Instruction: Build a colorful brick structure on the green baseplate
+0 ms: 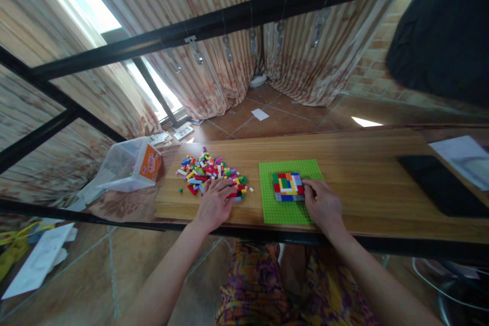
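My left hand [217, 202] rests on the near right part of a pile of small toy building bricks [208, 169] in many colours. Its fingers are spread over the bricks. A green studded baseplate [273, 214] lies on the wooden board to the right. Near its middle sits a low, roughly rectangular brick build [288, 187] in red, blue, green, yellow, white and grey. At the build's right edge is my right hand [324, 205], fingers curled together and the fingertips touching or very close to it. Whatever they pinch is hidden.
A clear plastic bin [126, 165] with an orange label lies tipped at the left end of the wooden board [362, 163]. A black flat device [443, 186] and papers [464, 158] lie at the right. A dark metal bar [229, 15] with hanging clips crosses above.
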`<state>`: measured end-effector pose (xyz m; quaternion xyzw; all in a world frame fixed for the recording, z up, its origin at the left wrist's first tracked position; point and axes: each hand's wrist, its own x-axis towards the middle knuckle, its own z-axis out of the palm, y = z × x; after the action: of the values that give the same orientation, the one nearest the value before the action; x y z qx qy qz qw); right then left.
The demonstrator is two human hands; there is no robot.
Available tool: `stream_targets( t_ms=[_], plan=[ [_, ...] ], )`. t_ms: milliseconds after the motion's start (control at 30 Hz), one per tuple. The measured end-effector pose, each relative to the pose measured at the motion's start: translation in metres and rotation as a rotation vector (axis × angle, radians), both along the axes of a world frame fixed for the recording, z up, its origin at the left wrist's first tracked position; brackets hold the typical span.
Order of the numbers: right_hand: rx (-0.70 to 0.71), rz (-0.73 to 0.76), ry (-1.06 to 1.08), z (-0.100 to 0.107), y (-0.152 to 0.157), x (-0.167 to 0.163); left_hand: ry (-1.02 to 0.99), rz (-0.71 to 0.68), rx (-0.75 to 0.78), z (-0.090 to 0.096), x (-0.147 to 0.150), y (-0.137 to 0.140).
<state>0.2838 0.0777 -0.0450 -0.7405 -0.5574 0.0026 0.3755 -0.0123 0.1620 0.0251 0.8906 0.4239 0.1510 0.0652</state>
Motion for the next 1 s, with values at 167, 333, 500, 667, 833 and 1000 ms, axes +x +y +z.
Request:
stream_targets(
  t_ms=[167,333,500,667,833,1000],
  plan=[
    [-0.007,-0.004,-0.007,0.000,0.000,0.000,0.007,0.036,-0.005,-0.015,0.002,-0.017],
    [-0.013,-0.015,-0.001,0.002,0.001,-0.002,0.008,0.035,0.024,-0.018,0.006,-0.018],
    [-0.013,-0.007,0.019,0.005,0.001,-0.003,0.013,0.054,0.040,-0.022,0.002,-0.020],
    [-0.011,-0.005,0.023,0.005,0.001,-0.002,-0.090,0.055,0.009,-0.019,0.003,-0.026],
    [-0.020,-0.005,0.027,0.003,0.002,-0.002,-0.413,0.136,-0.306,-0.010,0.031,-0.047],
    [-0.018,-0.013,0.041,0.004,0.002,-0.003,-0.807,0.220,-0.752,-0.009,0.073,-0.062]
  ],
)
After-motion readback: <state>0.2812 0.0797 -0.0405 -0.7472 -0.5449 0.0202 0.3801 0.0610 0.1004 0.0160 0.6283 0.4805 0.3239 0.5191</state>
